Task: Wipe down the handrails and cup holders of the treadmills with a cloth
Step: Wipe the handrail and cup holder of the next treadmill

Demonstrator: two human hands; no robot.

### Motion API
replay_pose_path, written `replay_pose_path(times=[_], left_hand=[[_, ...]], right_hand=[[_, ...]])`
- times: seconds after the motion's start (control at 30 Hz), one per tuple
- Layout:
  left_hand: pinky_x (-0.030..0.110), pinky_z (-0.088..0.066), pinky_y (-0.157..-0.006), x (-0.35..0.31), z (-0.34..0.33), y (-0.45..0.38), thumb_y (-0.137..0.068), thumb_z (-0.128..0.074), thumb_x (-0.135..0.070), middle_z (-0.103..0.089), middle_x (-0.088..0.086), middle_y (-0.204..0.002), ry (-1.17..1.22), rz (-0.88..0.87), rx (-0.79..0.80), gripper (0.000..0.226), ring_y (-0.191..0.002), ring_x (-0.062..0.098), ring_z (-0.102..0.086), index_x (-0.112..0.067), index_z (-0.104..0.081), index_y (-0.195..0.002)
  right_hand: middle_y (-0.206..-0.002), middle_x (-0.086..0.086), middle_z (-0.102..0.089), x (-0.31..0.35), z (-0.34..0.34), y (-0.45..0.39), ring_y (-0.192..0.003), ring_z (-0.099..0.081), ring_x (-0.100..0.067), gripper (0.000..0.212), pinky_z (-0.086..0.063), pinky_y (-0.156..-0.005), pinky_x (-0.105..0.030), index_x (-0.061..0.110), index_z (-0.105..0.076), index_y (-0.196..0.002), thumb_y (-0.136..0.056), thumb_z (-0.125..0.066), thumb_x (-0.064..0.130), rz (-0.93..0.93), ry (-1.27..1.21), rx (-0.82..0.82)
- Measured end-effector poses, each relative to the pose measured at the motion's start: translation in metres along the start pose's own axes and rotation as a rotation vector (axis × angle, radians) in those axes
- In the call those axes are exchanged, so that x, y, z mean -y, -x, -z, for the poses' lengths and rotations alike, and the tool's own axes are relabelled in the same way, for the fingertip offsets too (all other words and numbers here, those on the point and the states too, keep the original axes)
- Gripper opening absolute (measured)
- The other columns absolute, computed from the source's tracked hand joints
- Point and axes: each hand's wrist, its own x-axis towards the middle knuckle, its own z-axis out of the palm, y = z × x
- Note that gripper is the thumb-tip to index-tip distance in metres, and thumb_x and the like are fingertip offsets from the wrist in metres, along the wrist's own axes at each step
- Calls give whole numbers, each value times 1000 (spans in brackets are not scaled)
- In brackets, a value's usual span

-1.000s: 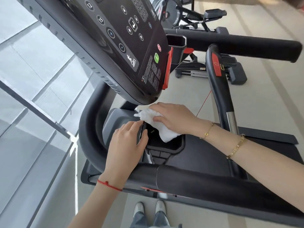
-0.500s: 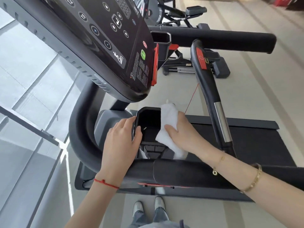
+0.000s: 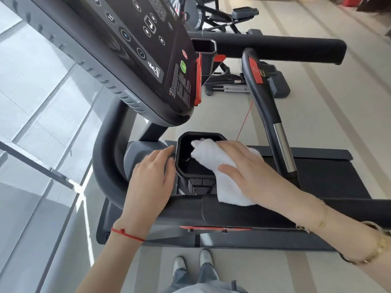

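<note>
A black cup holder (image 3: pixel 186 166) sits below the treadmill console, its hollow open to view. My right hand (image 3: pixel 249 170) presses a white cloth (image 3: pixel 226 182) over the holder's right rim, with the cloth's tip inside the hollow and its lower end draped on the near handrail (image 3: pixel 243 214). My left hand (image 3: pixel 150 182) lies flat against the holder's left outer wall, fingers together, with nothing held in it. A second cup holder (image 3: pixel 204 47) shows at the far side of the console.
The black console (image 3: pixel 135 49) with buttons hangs over the work area. A curved centre grip (image 3: pixel 268 111) with a red button and metal sensor stands to the right. The far handrail (image 3: pixel 285 49) crosses the top. Other gym machines (image 3: pixel 243 81) stand beyond. My shoes (image 3: pixel 190 263) are on the floor.
My right hand has swept the cloth from the holder's far corner across to its right rim and spread flatter. My left hand slid slightly off the rim to the outer wall.
</note>
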Motion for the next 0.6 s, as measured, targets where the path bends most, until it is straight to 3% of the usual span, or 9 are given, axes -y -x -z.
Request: replay_pose_path(times=[0.07, 0.13, 0.2, 0.27, 0.4, 0.53, 0.6], left_hand=[[47, -50, -84, 1, 1, 3, -100, -47, -17, -66, 3, -118, 24, 6, -5, 33, -94, 27, -63, -12, -59, -130], [48, -50, -86, 1, 1, 6, -100, -47, -16, -66, 4, -119, 42, 9, -11, 33, -97, 27, -63, -11, -59, -131], [47, -50, -89, 2, 1, 8, -101, -46, -15, -66, 4, -121, 46, 13, -20, 33, -104, 26, -63, -11, -60, -131], [46, -50, -89, 3, 0, 10, -101, -46, -16, -66, 3, -121, 52, 17, -22, 33, -105, 25, -63, -11, -59, -131], [45, -51, -89, 2, -1, 9, -101, -46, -20, -67, 1, -120, 38, 22, -25, 33, -105, 23, -63, -14, -60, -130], [46, -50, -91, 1, -2, 8, -100, -46, -24, -67, -1, -120, 24, 35, -17, 34, -105, 22, -63, -15, -60, -130], [46, -51, -90, 0, -2, 8, -100, -47, -23, -67, -1, -120, 19, 27, -11, 33, -105, 23, -63, -16, -60, -130]], right_hand=[[-148, 13, -34, 11, -12, -2, -124, -27, 4, 47, -16, -93, -1, 25, -32, -147, -101, -40, 35, 64, 66, 101], [-143, 6, -42, 21, -25, -11, -127, -36, -9, 44, -24, -97, -15, 21, -37, -143, -102, -38, 36, 92, 149, 163], [-130, 2, -52, 30, -34, -22, -116, -48, -18, 40, -36, -95, -33, 17, -45, -133, -102, -34, 41, 85, 243, 178], [-115, 1, -56, 34, -36, -29, -101, -54, -21, 39, -42, -87, -41, 15, -49, -121, -102, -32, 44, 76, 308, 182], [-103, 5, -58, 17, -17, -14, -95, -51, -16, 36, -36, -89, -33, 16, -53, -116, -101, -36, 43, 189, 300, 199], [-125, 8, -55, -4, 8, 1, -117, -45, -9, 42, -38, -96, -26, 20, -50, -134, -101, -39, 43, 243, 252, 257], [-107, 8, -60, 7, -1, -13, -102, -50, -12, 37, -37, -88, -29, 16, -56, -119, -102, -36, 43, 274, 351, 241]])
